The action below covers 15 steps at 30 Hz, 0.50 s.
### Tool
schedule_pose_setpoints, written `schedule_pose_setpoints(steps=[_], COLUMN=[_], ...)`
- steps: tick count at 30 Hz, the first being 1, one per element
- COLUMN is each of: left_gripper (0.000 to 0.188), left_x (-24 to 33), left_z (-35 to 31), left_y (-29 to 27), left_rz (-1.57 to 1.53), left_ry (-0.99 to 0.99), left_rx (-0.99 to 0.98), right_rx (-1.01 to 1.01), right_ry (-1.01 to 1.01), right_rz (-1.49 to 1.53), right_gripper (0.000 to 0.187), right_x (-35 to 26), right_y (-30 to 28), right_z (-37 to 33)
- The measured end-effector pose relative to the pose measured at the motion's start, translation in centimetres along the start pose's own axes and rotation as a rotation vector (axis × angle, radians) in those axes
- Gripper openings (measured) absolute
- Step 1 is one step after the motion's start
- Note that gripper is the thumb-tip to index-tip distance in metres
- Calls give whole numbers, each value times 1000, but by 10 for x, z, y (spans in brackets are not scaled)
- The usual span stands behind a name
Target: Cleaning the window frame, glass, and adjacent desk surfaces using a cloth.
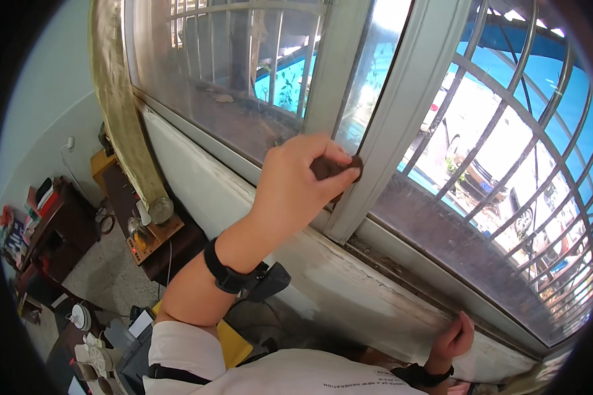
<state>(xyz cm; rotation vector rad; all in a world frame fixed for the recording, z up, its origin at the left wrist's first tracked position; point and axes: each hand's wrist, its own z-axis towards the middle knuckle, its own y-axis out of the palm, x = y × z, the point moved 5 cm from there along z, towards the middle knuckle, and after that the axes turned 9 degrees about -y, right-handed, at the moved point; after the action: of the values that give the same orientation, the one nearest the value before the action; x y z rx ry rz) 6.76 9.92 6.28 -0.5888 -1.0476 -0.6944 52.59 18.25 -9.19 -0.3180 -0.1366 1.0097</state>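
My left hand [293,172] reaches up to the window with its fingers closed round a dark brown wad [324,168], which looks like a rag or sponge. The wad is against the lower part of the pale sliding window frame [402,112], where two sashes meet. Much of it is hidden by my fingers. Low on the right, my right hand [454,337] is beside the window ledge [415,296], fingers curled in, with nothing visible in them. Each wrist wears a black band, and a dark device [270,282] sits on the left one.
Metal bars [501,105] stand outside the open right side, above a dirty sill and track [382,260]. A yellowish curtain [118,99] hangs at the left. Below it, a wooden tray [158,237] with glassware sits on a dark table. Cluttered desks [53,230] stand beyond.
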Motion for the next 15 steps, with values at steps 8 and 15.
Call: schedule_pose_setpoints(steps=[8,15], left_gripper=[19,20], left_x=[-56,-23], left_z=[-42,-22], left_y=[10,1], left_rz=[420,236], left_ry=[373,362], left_rx=[171,207], right_rx=[9,19], right_ry=[-40,-26], right_rz=[-9,17], right_gripper=[21,21], right_x=[-14,-11], right_y=[5,5], right_z=[19,15])
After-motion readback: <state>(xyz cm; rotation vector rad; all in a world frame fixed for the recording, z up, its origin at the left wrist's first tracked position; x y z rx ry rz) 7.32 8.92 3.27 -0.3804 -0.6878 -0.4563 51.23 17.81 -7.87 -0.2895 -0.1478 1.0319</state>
